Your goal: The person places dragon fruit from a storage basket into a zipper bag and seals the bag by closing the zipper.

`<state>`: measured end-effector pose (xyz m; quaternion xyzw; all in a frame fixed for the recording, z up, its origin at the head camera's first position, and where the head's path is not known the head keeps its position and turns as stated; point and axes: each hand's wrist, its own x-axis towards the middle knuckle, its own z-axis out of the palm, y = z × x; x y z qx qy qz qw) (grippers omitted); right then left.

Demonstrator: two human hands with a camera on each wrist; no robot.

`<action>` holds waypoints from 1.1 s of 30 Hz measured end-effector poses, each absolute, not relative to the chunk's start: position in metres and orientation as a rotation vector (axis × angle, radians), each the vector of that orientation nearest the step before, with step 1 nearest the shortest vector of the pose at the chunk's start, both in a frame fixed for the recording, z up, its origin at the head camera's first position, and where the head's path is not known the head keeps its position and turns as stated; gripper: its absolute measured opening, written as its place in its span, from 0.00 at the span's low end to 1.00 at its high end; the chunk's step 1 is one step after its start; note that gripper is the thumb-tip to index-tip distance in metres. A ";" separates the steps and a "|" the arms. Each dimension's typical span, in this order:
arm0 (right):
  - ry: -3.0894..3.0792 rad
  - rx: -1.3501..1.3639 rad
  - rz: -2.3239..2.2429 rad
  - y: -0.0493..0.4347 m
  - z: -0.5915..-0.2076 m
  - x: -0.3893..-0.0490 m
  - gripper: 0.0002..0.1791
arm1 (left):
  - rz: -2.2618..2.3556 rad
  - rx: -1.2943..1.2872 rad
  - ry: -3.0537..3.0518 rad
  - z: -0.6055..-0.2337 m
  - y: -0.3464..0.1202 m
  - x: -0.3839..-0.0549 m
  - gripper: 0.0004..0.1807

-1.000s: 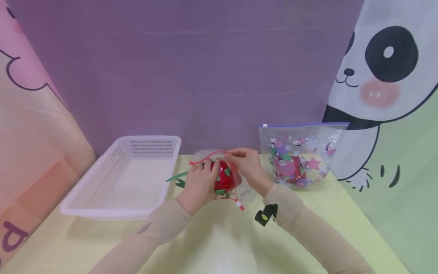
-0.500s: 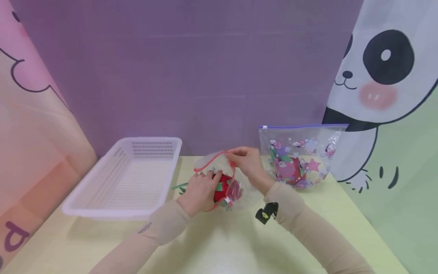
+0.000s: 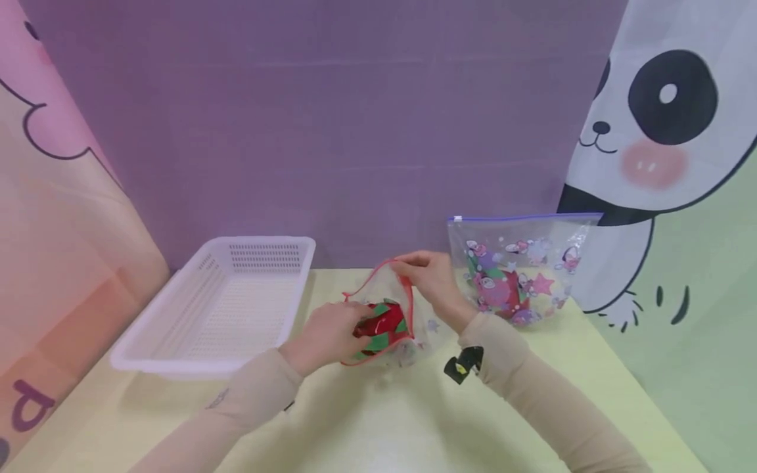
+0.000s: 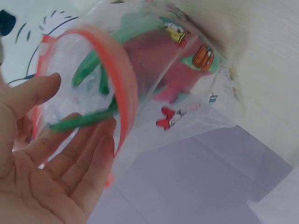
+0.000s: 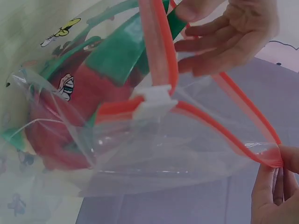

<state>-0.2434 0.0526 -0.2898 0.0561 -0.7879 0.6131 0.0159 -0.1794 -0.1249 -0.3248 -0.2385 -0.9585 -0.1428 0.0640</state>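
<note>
A clear printed slider bag (image 3: 427,341) with a red zip edge lies at mid-table, its mouth gaping leftward. Inside it is a red dragon fruit (image 3: 381,322) with green scales; long green leaves (image 4: 84,120) reach to the mouth. My right hand (image 3: 432,282) pinches the far zip edge and lifts it, as the right wrist view also shows. My left hand (image 4: 51,163) is at the opening, fingers loosely extended, thumb apart, close to the green leaves. In the right wrist view the white slider (image 5: 156,100) sits on the red zip.
A white perforated basket (image 3: 115,358) stands on the table at the left. Right of my hands, a second clear bag (image 3: 556,282) with a blue zip stands upright with a red and green thing inside. A purple backdrop (image 3: 355,131) rises behind the table (image 3: 384,427).
The dragon fruit has gone deeper into the bag, and the bag's mouth has come leftward around it. My left hand has drawn back left and loosened; my right hand keeps its pinch.
</note>
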 end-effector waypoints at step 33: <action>-2.520 0.138 1.864 0.077 -0.286 -0.254 0.14 | -0.353 -1.411 -2.536 -0.304 -0.152 -0.247 0.10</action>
